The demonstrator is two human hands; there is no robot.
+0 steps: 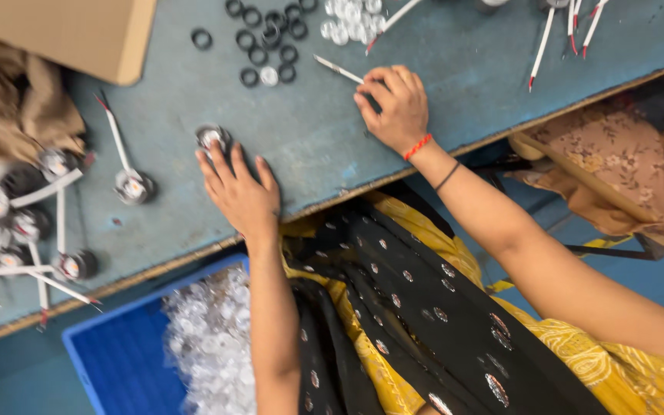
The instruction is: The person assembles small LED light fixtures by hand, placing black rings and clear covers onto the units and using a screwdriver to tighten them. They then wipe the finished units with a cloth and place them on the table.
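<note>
my left hand (238, 192) lay flat and open, fingertips touching a small round silver-and-black fitting (211, 137) on the blue-grey worktable (309, 146); my right hand (393, 104) pinched a thin white wire (338, 70).

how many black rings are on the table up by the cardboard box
About 12 black rings: one lone ring beside the cardboard box, the rest clustered right of it. Overlaps and the frame edge may hide more.

Between the left hand (241, 192) and right hand (393, 107) the blue table (317, 138) lies bare — open passage. Ahead, black rings (267, 38) and clear caps (351, 19) crowd the far edge. Leftward, wired round parts (24, 223) and a cardboard box (78, 34) block the way.
</note>
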